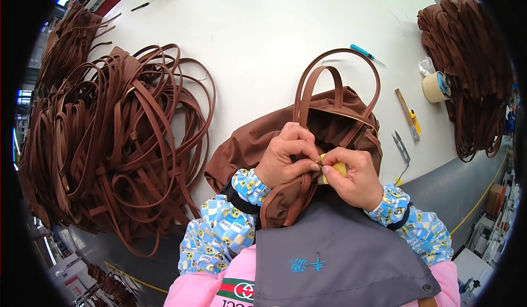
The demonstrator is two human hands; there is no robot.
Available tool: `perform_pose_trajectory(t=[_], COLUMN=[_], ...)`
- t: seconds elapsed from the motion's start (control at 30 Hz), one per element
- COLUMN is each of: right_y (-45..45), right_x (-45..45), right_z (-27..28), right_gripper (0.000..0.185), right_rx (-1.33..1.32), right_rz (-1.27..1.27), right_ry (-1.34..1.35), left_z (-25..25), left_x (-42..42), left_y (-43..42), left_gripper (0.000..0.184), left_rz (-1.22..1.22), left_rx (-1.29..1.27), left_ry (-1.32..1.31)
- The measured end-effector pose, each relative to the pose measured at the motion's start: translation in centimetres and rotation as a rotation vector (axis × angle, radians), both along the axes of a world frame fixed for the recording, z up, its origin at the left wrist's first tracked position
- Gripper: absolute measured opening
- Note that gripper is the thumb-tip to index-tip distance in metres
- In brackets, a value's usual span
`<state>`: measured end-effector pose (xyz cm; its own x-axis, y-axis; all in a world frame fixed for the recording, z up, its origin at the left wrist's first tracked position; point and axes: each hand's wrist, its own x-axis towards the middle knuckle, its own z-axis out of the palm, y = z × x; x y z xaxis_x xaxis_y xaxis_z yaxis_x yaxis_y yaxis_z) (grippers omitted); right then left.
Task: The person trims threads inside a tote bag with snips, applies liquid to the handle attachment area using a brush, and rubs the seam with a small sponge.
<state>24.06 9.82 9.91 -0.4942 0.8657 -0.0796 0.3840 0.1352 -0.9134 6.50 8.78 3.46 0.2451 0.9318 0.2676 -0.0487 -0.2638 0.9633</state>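
A brown fabric handbag [247, 137] lies on the white table in front of me, its two strap handles standing up. Its gold-toothed zip is open along the top. My left hand [288, 156] is closed at the near side of the bag, thumb and forefinger pinching its edge by a small gold-coloured bit. Right against those fingertips, my right hand [353, 176] is closed in a pinch too. A small yellow piece [340, 169] shows under its fingers; its kind is unclear. What lies exactly between the fingertips is mostly hidden.
A large heap of brown straps and bags [126, 126] covers the left side. More brown bags [466, 60] hang at the right edge. Near my right lie a teal-handled awl [362, 52], thread snips [402, 149], a yellow cutter [414, 121] and a tape roll [435, 87].
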Motion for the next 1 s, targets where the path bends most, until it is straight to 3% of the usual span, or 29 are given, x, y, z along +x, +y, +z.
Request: perform_pose_trajectory(t=[0.63,1.0], right_y=[-0.9,-0.8], right_x=[0.5,0.6], right_z=[-0.8,-0.3], right_gripper=[0.002,0.002], right_rx=[0.09,0.045], right_rz=[-0.05,-0.032], right_ry=[-0.064,-0.044], left_z=[2.3,1.4], left_x=[0.9,0.6], left_y=[-0.7,-0.4], left_gripper=[0.017,0.019], left_rz=[0.111,0.081], left_rx=[0.171,0.125], left_ry=[0.355,0.226])
